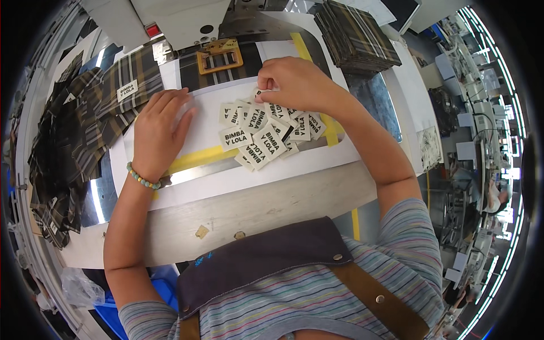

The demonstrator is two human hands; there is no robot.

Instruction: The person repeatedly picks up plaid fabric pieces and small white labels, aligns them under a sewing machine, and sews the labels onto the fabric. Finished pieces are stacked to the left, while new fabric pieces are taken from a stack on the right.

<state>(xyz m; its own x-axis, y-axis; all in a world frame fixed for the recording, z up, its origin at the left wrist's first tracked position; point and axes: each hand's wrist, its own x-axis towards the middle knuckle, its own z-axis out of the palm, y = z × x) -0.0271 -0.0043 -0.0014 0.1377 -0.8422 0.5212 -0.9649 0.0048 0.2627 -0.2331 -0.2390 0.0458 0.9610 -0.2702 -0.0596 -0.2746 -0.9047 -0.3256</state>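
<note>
My right hand [297,85] pinches at the near edge of a white fabric label [259,93], at the top of a loose pile of white labels [271,143] with black print. My left hand [161,130] lies with fingers stretched out and thumb apart, holding nothing, beside the near left corner of a dark plaid fabric piece [190,79]. That piece sits under the machine, with a yellow rectangular frame [241,61] resting on it. Palm and curled fingers hide part of what my right hand grips.
Plaid pieces [136,73] drape over the left side, one bearing a sewn label. A tall stack of plaid panels [360,34] stands at the back right. The white machine head [181,22] rises at the back. Yellow tape [198,158] crosses the white work surface.
</note>
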